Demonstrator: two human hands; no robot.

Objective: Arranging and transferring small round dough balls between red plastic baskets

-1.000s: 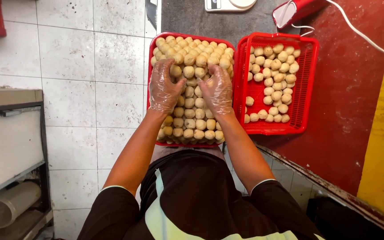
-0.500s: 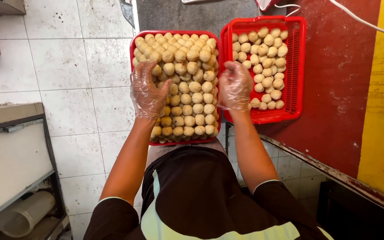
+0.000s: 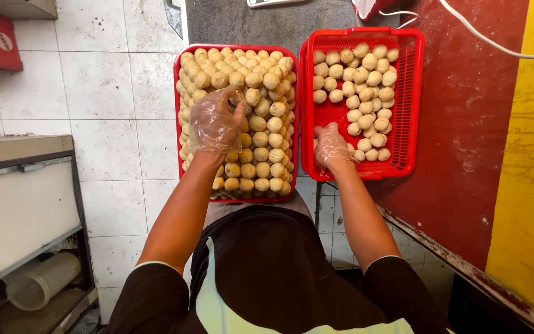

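1. Nearest, a dark garment with a pale green apron front (image 3: 217, 309) is seen at the bottom of the view, and two bare forearms are extended forward from it.
2. Left hand (image 3: 214, 124), covered by a clear plastic glove, is laid on the full red tray (image 3: 177, 124); its fingers are curled together around a dough ball (image 3: 237, 98) near the upper middle of the heap. Half a second ago this hand lay flatter and lower on the heap.
3. Right hand (image 3: 330, 147), likewise gloved, is now placed inside the second red tray (image 3: 412, 105), at its near left corner; half a second ago it was at the shared edge of the trays. The fingers are bent downward and closed, but whether a ball is gripped cannot be told.
4. Pale balls in the second tray (image 3: 366, 93) are gathered in partial rows toward its far right, with bare mesh left beside the right hand.
5. Judged from this shift, balls are being moved from the full tray to the sparse one.
6. Farther off, a white cable (image 3: 495, 46) is seen crossing the red surface (image 3: 465, 124).
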